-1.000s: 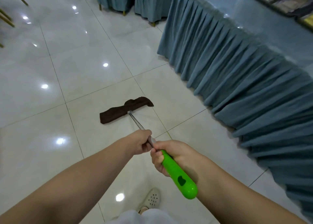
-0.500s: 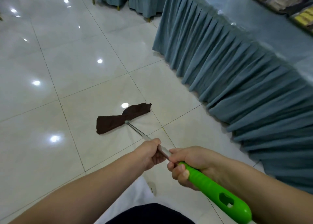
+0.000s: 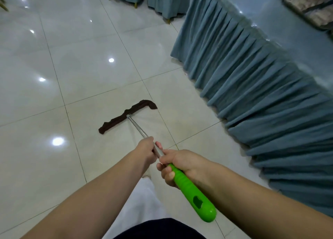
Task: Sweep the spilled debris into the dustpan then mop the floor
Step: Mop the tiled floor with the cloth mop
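A mop with a dark brown cloth head [image 3: 126, 115] lies on the glossy pale tiled floor [image 3: 54, 94], its metal pole [image 3: 137, 126] running back toward me. My left hand [image 3: 146, 151] grips the metal pole. Just behind it, my right hand [image 3: 177, 164] grips the top of the bright green handle [image 3: 192, 193], whose end sticks out past my wrist. The cloth's right end curls over. No dustpan or debris is in view.
A long table with a pleated blue-grey skirt [image 3: 252, 94] runs along the right, close to the mop. Covered chairs [image 3: 162, 0] stand at the back. My white trouser leg [image 3: 142, 199] is below my arms. Open floor lies to the left.
The mop head has been pushed further away and to the right, toward the table skirt, and its cloth has bunched narrower. Both hands keep their grip on the pole and handle.
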The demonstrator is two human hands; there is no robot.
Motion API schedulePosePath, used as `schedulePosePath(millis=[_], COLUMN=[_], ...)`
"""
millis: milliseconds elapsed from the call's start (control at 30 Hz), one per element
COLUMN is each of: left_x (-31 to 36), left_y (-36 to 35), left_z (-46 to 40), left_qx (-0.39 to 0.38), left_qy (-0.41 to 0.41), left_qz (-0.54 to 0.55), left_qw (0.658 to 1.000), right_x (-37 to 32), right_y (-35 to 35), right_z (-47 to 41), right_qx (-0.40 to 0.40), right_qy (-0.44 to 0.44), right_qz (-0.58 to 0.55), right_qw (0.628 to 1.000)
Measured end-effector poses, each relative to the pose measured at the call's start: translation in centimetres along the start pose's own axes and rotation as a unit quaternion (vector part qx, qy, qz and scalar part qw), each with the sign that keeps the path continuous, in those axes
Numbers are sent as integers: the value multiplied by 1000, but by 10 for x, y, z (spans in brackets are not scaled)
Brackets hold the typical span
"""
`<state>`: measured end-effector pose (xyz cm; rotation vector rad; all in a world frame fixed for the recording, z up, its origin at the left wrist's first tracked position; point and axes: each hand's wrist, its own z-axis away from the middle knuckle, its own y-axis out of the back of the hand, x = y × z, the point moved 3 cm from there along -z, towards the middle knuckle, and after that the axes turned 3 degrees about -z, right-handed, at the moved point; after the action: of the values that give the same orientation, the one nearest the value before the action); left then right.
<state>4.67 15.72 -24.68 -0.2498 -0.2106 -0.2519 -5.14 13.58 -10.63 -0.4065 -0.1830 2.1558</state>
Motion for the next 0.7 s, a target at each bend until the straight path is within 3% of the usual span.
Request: schedulePosePath(millis=[433, 700], left_x=[193, 265], left_y=[-21, -31], left_z=[-50, -85], left_qx=[41, 63], left_qy=[-39, -47], left_qz=[48, 19], left_qw=[997, 997], right_x=[-166, -231], right_y=[-96, -120], right_z=[-90, -136], right_qx=[-35, -19], right_qy=[-19, 0], right_qz=[49, 82], right_qw=[998, 996])
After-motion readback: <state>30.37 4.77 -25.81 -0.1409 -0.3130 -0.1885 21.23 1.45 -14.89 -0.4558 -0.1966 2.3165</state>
